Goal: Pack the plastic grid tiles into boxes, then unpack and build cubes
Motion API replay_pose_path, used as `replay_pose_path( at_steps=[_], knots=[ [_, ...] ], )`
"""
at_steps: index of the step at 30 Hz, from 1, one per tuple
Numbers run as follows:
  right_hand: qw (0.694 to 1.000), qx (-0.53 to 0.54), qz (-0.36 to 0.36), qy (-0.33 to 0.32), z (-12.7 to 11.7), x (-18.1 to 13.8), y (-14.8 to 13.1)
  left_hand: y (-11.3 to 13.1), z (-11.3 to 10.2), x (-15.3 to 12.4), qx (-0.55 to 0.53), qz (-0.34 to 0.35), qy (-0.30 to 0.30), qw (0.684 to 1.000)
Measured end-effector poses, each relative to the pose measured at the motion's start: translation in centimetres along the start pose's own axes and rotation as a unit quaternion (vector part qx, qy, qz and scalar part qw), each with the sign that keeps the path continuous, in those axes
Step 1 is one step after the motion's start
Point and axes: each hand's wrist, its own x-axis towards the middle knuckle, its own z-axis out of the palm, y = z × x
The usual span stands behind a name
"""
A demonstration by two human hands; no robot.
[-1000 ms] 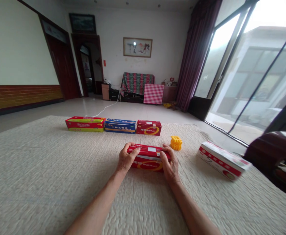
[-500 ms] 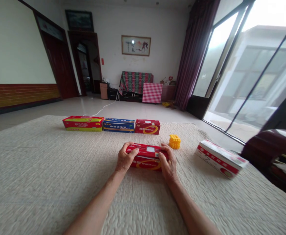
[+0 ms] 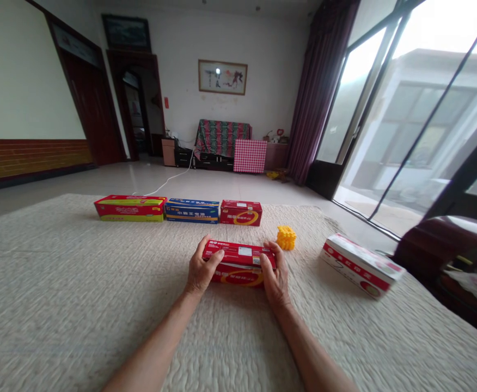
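Observation:
A red box (image 3: 238, 263) with a white label on top lies on the beige quilted cloth (image 3: 59, 294) in front of me. My left hand (image 3: 200, 268) grips its left end, fingers curled over the top edge. My right hand (image 3: 274, 275) grips its right end the same way. Farther back, three boxes stand in a row: a red and yellow box (image 3: 129, 208), a blue box (image 3: 191, 210) and a small red box (image 3: 240, 212). A yellow knobbly cube (image 3: 286, 237) sits just beyond my right hand.
A white and red box (image 3: 361, 265) lies at an angle to the right. A dark wooden chair (image 3: 438, 245) stands off the cloth's right edge. Beyond the cloth are a tiled floor, a covered cabinet (image 3: 221, 139) and large glass doors (image 3: 405, 120).
Both hands have kept their grip on the red box. The view has shifted a little, so everything sits slightly further left in the picture.

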Motion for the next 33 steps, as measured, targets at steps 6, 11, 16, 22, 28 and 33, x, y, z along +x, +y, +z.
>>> replay_pose_path(
  at_steps=[6,11,16,22,28,33],
  knots=[
    [0.999,-0.019,-0.029,-0.003,0.0,0.2,0.4,-0.6,-0.3,0.4,0.021,0.017,-0.026,0.999],
    [0.999,-0.023,-0.03,0.019,-0.1,0.2,0.6,-0.5,-0.5,0.5,0.048,0.043,-0.073,0.995],
    [0.999,-0.025,-0.015,0.025,-0.1,0.5,0.6,-1.0,-0.7,0.6,0.035,0.035,-0.098,0.994],
    [0.999,-0.016,-0.002,0.03,0.0,0.5,0.9,-1.7,-0.9,0.8,0.011,0.027,-0.13,0.991],
    [0.999,-0.016,-0.002,0.042,-0.1,0.7,1.1,-1.8,-0.9,0.8,0.009,0.03,-0.158,0.987],
    [0.998,-0.026,-0.005,0.049,-0.1,0.9,1.4,-2.0,-1.0,0.8,0.057,0.046,-0.15,0.986]
  ],
)
